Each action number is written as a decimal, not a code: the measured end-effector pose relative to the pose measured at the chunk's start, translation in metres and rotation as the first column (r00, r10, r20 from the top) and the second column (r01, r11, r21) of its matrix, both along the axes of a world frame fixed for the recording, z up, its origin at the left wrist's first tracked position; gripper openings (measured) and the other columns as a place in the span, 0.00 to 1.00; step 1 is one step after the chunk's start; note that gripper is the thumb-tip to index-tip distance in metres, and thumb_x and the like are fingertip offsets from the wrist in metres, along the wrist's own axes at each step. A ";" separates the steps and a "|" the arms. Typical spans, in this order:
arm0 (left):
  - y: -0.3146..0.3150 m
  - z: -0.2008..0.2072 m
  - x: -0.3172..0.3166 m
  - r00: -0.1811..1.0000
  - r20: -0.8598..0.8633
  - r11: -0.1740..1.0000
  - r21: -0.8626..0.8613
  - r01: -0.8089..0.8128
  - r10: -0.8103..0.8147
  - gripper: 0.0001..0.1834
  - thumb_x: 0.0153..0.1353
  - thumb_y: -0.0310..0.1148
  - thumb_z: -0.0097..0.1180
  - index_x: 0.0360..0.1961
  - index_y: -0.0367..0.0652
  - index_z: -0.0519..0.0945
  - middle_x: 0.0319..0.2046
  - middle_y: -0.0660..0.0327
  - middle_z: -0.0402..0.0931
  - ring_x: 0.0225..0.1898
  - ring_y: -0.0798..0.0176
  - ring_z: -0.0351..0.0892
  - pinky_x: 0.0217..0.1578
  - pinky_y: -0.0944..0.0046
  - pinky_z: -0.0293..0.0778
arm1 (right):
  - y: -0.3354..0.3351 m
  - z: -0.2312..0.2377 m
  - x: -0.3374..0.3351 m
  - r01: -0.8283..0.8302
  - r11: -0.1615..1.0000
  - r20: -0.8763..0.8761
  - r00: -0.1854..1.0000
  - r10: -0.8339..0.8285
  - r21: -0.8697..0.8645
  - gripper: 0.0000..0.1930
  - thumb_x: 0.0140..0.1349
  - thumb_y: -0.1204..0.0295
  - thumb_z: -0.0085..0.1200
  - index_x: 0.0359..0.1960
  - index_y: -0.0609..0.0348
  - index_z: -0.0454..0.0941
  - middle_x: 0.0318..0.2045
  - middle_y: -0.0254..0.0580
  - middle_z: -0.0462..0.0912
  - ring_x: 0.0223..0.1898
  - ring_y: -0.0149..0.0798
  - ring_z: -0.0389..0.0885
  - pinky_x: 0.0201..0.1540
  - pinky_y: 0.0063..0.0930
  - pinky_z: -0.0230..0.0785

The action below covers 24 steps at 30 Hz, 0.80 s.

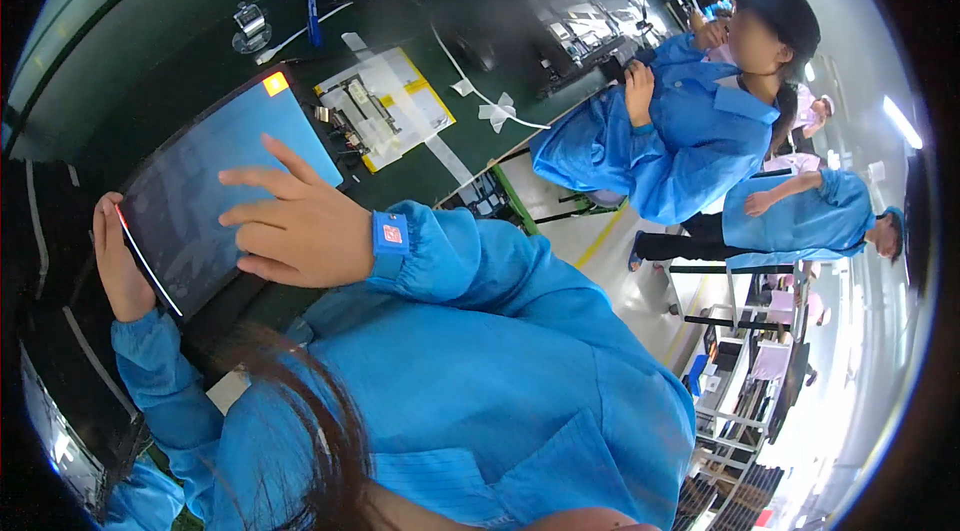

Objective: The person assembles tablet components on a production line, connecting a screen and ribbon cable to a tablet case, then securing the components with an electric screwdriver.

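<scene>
A flat, dark tablet-like screen panel (195,186) lies tilted at the left over the dark green bench, with a bluish sheen on its upper part. A small orange-yellow sticker (275,83) marks its far corner. My left hand (122,266) grips the panel's left edge, its fingers partly hidden along that edge. Above the panel's near right half is my right hand (300,226), fingers spread and holding nothing; whether a fingertip touches the surface I cannot tell. A blue band (390,234) circles my right wrist.
Right of the panel, small metal parts (350,109) lie on a yellow-edged white sheet (415,111). Beyond are a blue pen (313,13), a clear round item (251,29) and a white cable (445,46). A co-worker in blue (690,121) sits at the right; another person (800,216) is farther off.
</scene>
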<state>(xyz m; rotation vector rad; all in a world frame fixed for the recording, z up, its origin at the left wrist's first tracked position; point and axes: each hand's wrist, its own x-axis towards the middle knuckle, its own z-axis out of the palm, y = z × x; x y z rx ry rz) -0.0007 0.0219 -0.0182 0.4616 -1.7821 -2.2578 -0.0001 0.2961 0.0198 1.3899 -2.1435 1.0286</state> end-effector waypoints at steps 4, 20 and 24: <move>-0.013 -0.006 -0.001 0.999 -0.007 0.984 0.174 0.039 -0.038 0.12 0.65 0.37 0.44 0.43 0.40 0.72 0.37 0.66 0.71 0.41 0.72 0.71 0.45 0.71 0.68 | -0.013 0.008 -0.024 0.094 0.996 -0.048 0.994 -0.094 0.006 0.07 0.49 0.67 0.57 0.26 0.52 0.72 0.40 0.34 0.75 0.58 0.45 0.61 0.63 0.58 0.38; -0.018 0.007 0.014 0.989 -0.040 0.974 0.169 0.149 -0.144 0.11 0.65 0.34 0.43 0.42 0.39 0.70 0.39 0.64 0.68 0.46 0.69 0.65 0.50 0.67 0.59 | -0.092 0.016 -0.071 0.128 0.988 -0.258 0.961 -0.103 0.084 0.06 0.46 0.66 0.55 0.24 0.48 0.82 0.31 0.36 0.79 0.56 0.47 0.64 0.62 0.58 0.40; -0.014 0.008 0.007 0.967 -0.091 0.956 0.156 0.249 -0.237 0.08 0.65 0.35 0.44 0.35 0.41 0.70 0.35 0.66 0.67 0.43 0.69 0.65 0.48 0.67 0.59 | -0.096 0.017 -0.074 0.132 0.991 -0.279 0.953 -0.121 0.023 0.05 0.44 0.70 0.53 0.19 0.49 0.81 0.23 0.34 0.79 0.50 0.44 0.69 0.61 0.54 0.44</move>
